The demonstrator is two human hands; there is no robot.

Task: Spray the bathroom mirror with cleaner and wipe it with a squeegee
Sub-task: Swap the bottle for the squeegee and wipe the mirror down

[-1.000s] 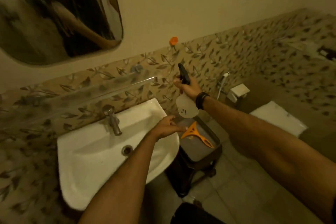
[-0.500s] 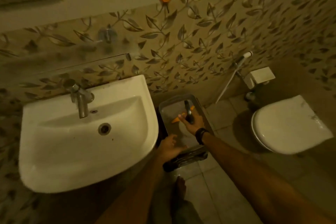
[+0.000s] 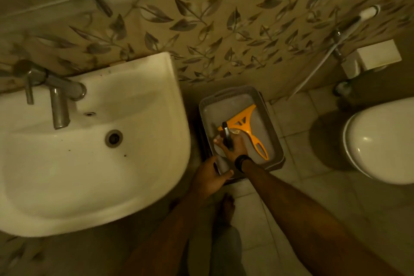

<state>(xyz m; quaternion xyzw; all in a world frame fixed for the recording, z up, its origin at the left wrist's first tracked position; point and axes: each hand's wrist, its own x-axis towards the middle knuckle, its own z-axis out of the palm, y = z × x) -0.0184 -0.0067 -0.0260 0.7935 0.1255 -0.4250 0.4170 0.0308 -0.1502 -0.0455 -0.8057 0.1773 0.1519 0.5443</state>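
Two hands at the tray [image 3: 276, 141]: right hand [image 3: 233, 145] grips the spray bottle [image 3: 226, 135], left hand [image 3: 208, 178] holds the rim; next, likely release and grasp the squeegee [image 3: 247, 129].

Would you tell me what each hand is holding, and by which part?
Right hand grips the spray bottle by its trigger head; left hand holds the grey tray at its near corner.

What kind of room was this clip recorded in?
A small home bathroom, most likely: a white wall-mounted sink with a metal tap, a toilet on the right, and leaf-patterned wall tiles above a tiled floor.
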